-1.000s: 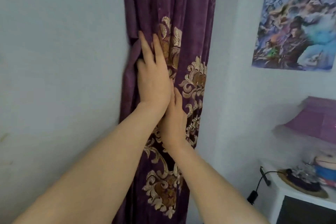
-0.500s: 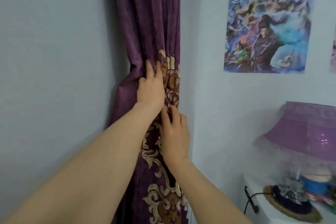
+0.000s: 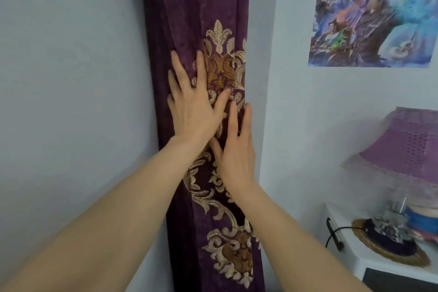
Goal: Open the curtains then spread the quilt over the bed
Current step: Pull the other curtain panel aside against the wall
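Since half a second ago our fingers have uncurled: where both hands bunched the folds, they now lie flat on the cloth. Nearest us, both forearms rise from the lower edge of the frame. Our right hand (image 3: 237,152) sits lower, centre of frame, fingers straight and a little apart, pressing the curtain's right edge; our left hand (image 3: 195,106) is higher and just left of it, fingers spread, palm on the embroidery. Neither grips anything. Directly under both palms the curtain (image 3: 201,14) hangs gathered in a narrow vertical column, its long axis running top to bottom, tucked into the wall corner. We judge it drawn fully aside, so the quilt comes next, though no bed is in view. Farther right stand a lamp (image 3: 407,147) and poster (image 3: 376,12)
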